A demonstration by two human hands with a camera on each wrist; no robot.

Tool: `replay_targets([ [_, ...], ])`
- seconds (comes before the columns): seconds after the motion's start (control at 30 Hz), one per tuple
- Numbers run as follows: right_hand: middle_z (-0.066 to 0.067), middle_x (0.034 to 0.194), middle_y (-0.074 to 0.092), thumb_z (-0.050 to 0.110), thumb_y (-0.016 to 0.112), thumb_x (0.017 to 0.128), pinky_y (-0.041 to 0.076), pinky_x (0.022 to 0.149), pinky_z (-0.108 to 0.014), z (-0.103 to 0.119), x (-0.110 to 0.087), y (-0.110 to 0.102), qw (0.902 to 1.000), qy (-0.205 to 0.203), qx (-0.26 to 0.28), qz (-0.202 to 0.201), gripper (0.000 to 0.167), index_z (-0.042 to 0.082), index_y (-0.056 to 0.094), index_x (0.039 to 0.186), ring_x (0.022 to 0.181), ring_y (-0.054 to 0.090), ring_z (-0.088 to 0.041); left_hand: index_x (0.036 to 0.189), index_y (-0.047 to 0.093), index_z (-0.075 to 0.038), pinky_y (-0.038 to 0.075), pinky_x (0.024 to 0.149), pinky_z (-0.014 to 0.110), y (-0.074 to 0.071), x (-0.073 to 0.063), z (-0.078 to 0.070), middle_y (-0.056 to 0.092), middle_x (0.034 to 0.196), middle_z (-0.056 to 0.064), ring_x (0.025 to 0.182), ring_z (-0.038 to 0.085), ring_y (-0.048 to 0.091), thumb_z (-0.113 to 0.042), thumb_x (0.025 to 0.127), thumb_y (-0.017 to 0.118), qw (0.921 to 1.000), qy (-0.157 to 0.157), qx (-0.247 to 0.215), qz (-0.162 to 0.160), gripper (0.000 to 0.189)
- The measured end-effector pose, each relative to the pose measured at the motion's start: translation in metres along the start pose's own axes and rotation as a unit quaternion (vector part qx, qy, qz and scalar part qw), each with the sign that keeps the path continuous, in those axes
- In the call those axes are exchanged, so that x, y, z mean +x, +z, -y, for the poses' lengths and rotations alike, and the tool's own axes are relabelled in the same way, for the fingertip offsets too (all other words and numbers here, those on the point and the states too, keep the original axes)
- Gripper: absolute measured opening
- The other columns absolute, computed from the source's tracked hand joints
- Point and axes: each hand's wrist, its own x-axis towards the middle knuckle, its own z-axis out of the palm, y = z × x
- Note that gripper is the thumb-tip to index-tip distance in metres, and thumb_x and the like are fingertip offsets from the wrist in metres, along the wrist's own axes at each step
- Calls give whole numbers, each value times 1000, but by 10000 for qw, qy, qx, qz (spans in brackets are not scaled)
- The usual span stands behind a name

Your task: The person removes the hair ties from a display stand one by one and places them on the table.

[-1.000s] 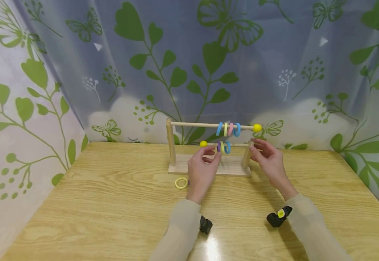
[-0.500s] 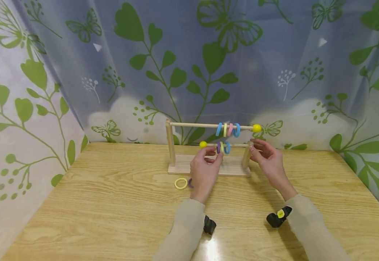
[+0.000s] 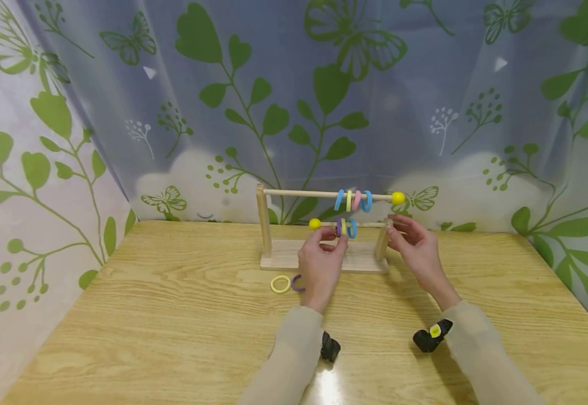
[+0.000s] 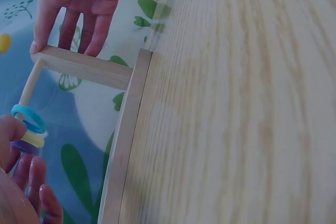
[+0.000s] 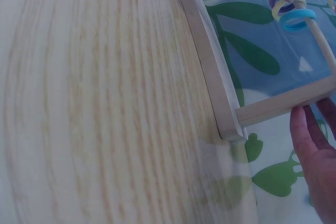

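Note:
A wooden stand (image 3: 279,260) has two rods with yellow end balls. On the lower rod (image 3: 370,225) hang a purple ring (image 3: 338,228), a pale yellow ring (image 3: 344,227) and a blue ring (image 3: 352,228). My left hand (image 3: 321,270) has its thumb and fingertips at the purple and pale yellow rings, pinching there; the blue ring is just right of them. My right hand (image 3: 417,250) holds the top of the short right post (image 5: 286,99), thumb near its end and fingers along its outer side. Several rings, including a pink ring (image 3: 357,201), hang on the upper rod (image 3: 304,193).
On the wooden table (image 3: 172,326), in front of the stand, lie a yellow ring (image 3: 280,284) and a purple ring (image 3: 298,283) partly hidden by my left wrist. A printed curtain (image 3: 274,84) rises behind the table's back edge.
My left hand has shifted slightly right along the lower rod, exposing more of the purple ring on the table. The rings on the rods and my right hand stay nearly in place.

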Motion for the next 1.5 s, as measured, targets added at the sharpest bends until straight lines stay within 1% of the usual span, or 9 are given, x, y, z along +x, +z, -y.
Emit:
replay_targets([
  [0.07,18,114,68,19,64,101,60,81,-19,0,0,0,10000,-3,20,-6,46,-5,55,140,104,69,-3,102,76,-13,55,66,25,0,0,0,77,97,-1,72,10,69,-26,86,80,10000,11,4,-27,21],
  [0.17,19,114,68,19,64,101,60,81,-19,0,1,0,10000,-6,8,-9,46,-5,55,140,104,69,-4,101,76,-13,55,66,25,1,1,-1,77,96,-2,72,11,70,-27,87,80,10000,8,32,-51,20],
  [0.4,21,112,68,21,65,101,60,81,-19,1,2,1,10000,37,-79,-15,47,-4,55,140,103,69,-2,98,76,-17,54,66,25,1,1,-1,78,95,-4,72,10,70,-27,88,78,9998,58,122,-133,14],
  [0.8,21,112,67,21,64,101,60,81,-19,0,3,1,9999,13,-145,-40,46,-3,55,140,103,69,-2,97,77,-17,54,65,24,0,3,0,78,95,-3,72,12,70,-25,89,78,9996,162,76,-238,12],
  [1.07,21,113,67,21,64,102,59,81,-18,0,2,0,9999,45,-110,-13,47,-3,55,141,104,69,-4,98,77,-17,55,64,24,-4,3,1,78,95,-2,71,13,70,-24,89,78,9992,261,23,-318,12],
  [1.27,21,113,67,22,64,102,59,81,-18,0,1,0,9999,32,-138,6,47,-3,55,141,104,68,-2,99,77,-17,55,64,24,-7,4,0,78,95,-3,72,13,71,-24,89,77,9990,294,-5,-327,12],
  [1.5,22,112,67,21,64,102,59,81,-19,0,0,0,9999,63,-126,-5,47,-3,55,140,103,68,-1,98,77,-17,55,65,25,-11,5,1,78,94,-2,72,13,70,-24,89,78,9987,302,-79,-408,11],
])
